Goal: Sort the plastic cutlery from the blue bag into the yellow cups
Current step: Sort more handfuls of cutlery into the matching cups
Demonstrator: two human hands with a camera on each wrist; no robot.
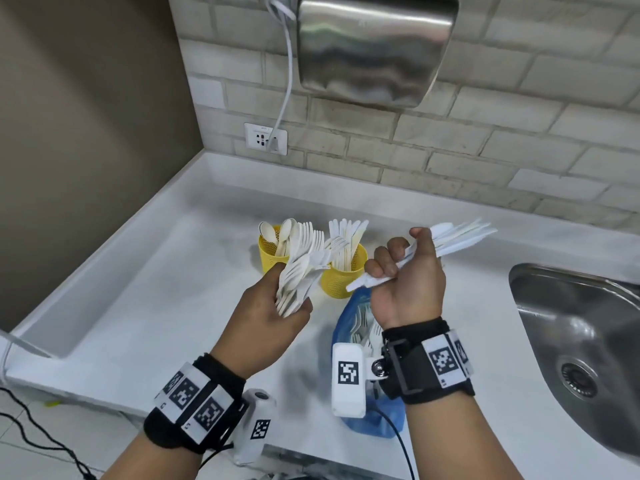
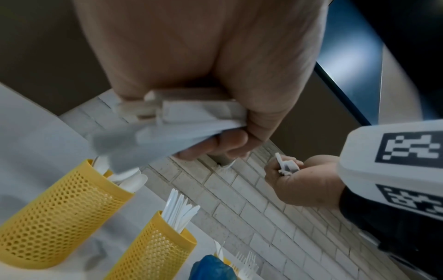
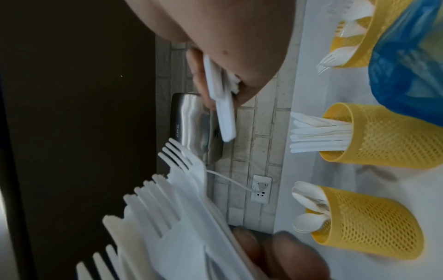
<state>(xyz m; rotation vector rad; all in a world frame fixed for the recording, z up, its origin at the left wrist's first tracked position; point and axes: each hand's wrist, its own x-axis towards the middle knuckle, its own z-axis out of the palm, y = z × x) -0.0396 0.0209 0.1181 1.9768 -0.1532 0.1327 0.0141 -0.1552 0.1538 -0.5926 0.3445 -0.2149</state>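
Observation:
Over the white counter (image 1: 145, 306) my left hand (image 1: 277, 306) grips a fanned bundle of white plastic forks (image 1: 301, 268) by the handles. My right hand (image 1: 405, 271) is fisted round a bundle of white knives (image 1: 460, 237) whose blades point right. Behind the hands stand two yellow mesh cups, one with spoons (image 1: 270, 258) and one with knives (image 1: 341, 278). The blue bag (image 1: 349, 317) lies under my right wrist with cutlery inside. In the right wrist view a third yellow cup (image 3: 374, 37) holding forks shows behind the bag (image 3: 412, 66).
A steel sink (image 1: 581, 341) is set into the counter at the right. A steel hand dryer (image 1: 374, 50) hangs on the brick wall, its cable running to a socket (image 1: 266, 138). The counter has a raised lip along the left and back.

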